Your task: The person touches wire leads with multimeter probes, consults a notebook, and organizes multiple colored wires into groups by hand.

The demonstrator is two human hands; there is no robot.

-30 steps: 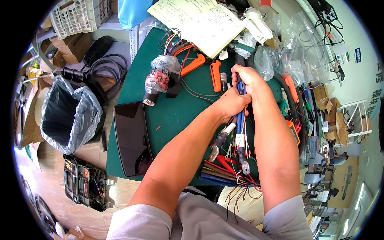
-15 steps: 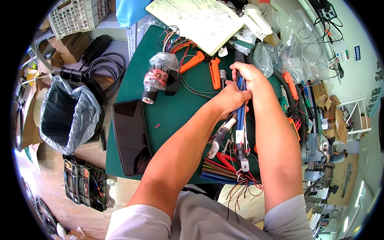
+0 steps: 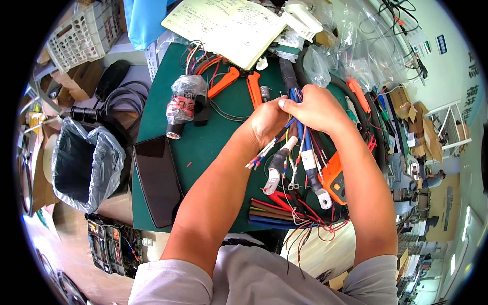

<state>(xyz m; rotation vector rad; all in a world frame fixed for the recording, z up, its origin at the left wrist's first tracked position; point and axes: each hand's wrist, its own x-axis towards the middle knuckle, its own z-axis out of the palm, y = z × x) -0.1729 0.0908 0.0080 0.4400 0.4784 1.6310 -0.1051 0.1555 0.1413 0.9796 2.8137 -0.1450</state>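
A thick black cable (image 3: 287, 73) runs down the bench and fans out into several wires under my hands. My right hand (image 3: 320, 109) is closed round the wires just below the sheath. My left hand (image 3: 269, 121) touches it, its fingers curled on a bunch of thin wires (image 3: 264, 150) with coloured ends that point down and left. Below hang a blue wire (image 3: 306, 143) with a metal cable lug (image 3: 324, 199) and another lug (image 3: 273, 180) with a dark sleeve. To the left lie an orange-handled hand tool (image 3: 223, 83) and a plastic-wrapped connector (image 3: 182, 104).
A large black phone (image 3: 158, 183) lies at the bench's left edge. An orange meter (image 3: 333, 178) sits by my right forearm. Cut wires (image 3: 272, 216) lie at the near edge. An open notebook (image 3: 223, 28) and plastic bags (image 3: 366, 46) are at the back; a lined bin (image 3: 89, 168) stands left.
My left hand has shifted and now holds the thin wires out to the left of the blue one. My right hand has turned over the cable. The whole view has shifted slightly.
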